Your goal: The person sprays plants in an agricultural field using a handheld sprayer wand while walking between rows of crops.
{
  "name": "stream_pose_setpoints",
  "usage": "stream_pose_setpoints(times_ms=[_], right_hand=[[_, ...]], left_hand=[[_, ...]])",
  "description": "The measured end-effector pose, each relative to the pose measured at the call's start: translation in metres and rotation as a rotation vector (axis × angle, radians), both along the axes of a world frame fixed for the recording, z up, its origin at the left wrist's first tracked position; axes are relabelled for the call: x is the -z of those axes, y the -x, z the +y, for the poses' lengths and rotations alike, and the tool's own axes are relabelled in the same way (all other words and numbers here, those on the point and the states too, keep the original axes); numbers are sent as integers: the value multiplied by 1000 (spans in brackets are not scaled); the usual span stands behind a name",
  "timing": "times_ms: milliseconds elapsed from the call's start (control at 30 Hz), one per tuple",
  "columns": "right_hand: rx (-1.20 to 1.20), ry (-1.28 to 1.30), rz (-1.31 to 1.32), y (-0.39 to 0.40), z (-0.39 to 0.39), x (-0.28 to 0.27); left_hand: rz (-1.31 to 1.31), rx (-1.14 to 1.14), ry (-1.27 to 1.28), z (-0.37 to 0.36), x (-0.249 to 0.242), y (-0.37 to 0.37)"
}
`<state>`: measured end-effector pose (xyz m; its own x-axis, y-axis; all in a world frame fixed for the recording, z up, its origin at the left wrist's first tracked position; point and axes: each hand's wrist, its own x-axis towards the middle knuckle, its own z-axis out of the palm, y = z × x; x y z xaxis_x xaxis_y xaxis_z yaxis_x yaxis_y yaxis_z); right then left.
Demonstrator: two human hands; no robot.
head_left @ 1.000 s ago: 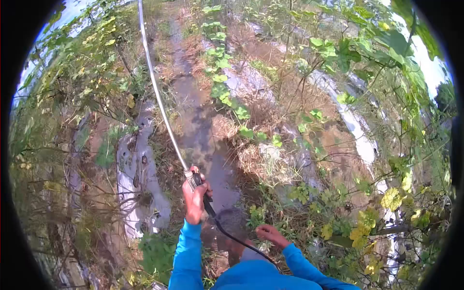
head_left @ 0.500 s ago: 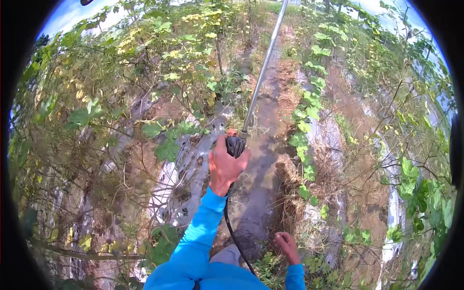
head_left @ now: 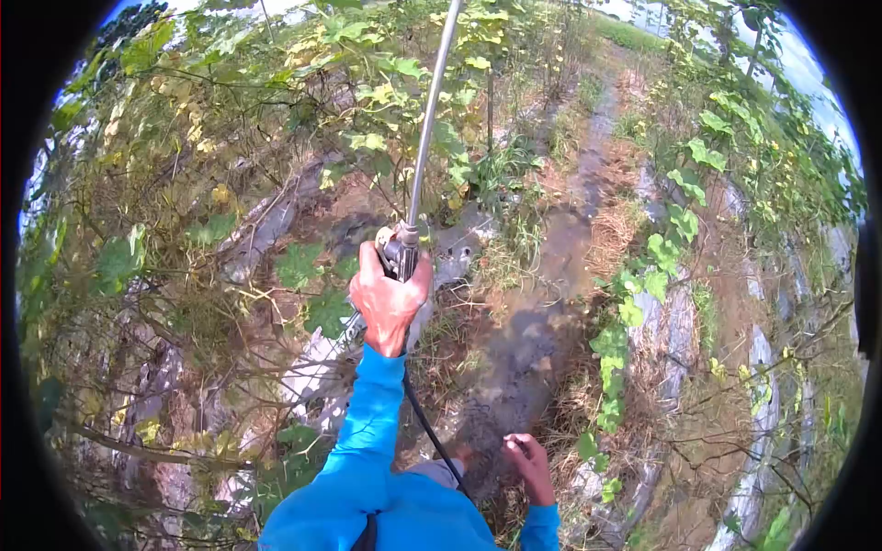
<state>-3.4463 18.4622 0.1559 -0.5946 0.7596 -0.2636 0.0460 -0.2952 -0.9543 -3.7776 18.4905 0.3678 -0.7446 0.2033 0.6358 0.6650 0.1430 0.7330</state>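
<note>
Muddy path (head_left: 519, 363), dark and wet, running upward between planted rows. Pale plastic sheeting (head_left: 758, 441), in strips along the ground. Green vine (head_left: 610, 367), trailing along the path's right edge. Blue long-sleeved top (head_left: 370, 413), worn. Metal wand (head_left: 428, 124), long, slender, slanting up and away from the left hand (head_left: 390, 298). Black hose (head_left: 428, 424), descending below that hand toward the body. Left hand, closed around the wand's dark handle (head_left: 405, 261). Right hand (head_left: 531, 466), half closed, fingers curled, apart from the hose, over the path's edge.
</note>
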Motion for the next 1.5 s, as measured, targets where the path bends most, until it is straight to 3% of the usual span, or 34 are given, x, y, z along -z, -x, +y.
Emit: stream_pose_setpoints(times_ms=[167,433,733,800,900,1133,1267,1367,1500], right_hand=[[-149,-235,-15,62,105,0],[-285,-148,-9,130,225,-22],[-318,-244,52,156,283,-14],[-342,-52,0,159,290,-16],[-337,-161,-56,169,303,-6],[-407,-31,-43,198,363,0],[-440,-23,-123,213,414,28],[-395,-53,10,223,453,37],[-373,-64,-103,224,519,33]], left_hand=[[114,-164,-40,64,3,51],[101,-296,-7,143,-8,123],[138,-378,-15,179,-13,163],[112,-391,-26,178,-16,168],[107,-401,-86,184,-15,181],[106,-560,-73,216,-3,210],[84,-545,-106,253,15,231],[82,-390,-275,301,40,253],[-40,-288,-126,378,56,263]])
